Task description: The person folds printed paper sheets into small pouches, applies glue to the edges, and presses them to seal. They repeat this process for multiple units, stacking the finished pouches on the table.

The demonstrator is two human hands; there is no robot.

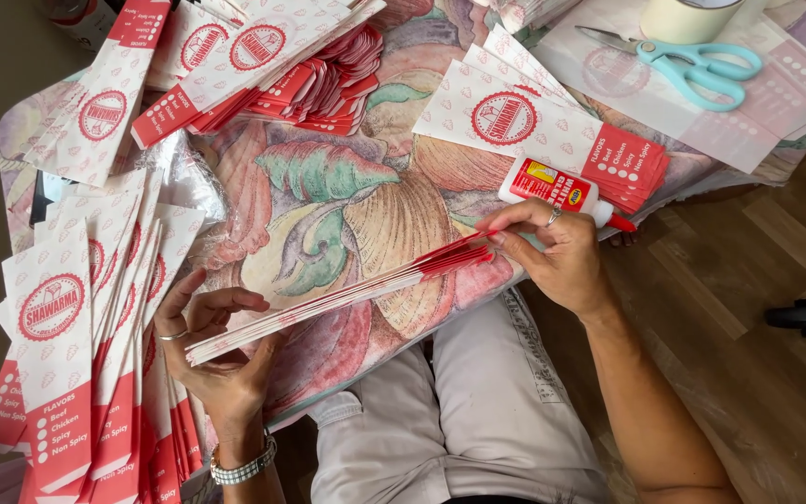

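My left hand (216, 359) cups the near end of a fanned stack of flat white-and-red paper bags (338, 294), held edge-up over the table. At the far, red-tipped end of that stack, my right hand (557, 257) pinches the bags. A white glue bottle (557, 191) with a red label and red tip lies on the table just behind my right hand. The bottle touches my fingers; a grip on it is not visible.
A floral tablecloth (347, 205) covers the table. More printed bags lie in piles at left (76, 345), top left (235, 56) and top right (552, 131). Teal scissors (697, 61) and a tape roll (687, 17) sit far right. Wooden floor is on the right.
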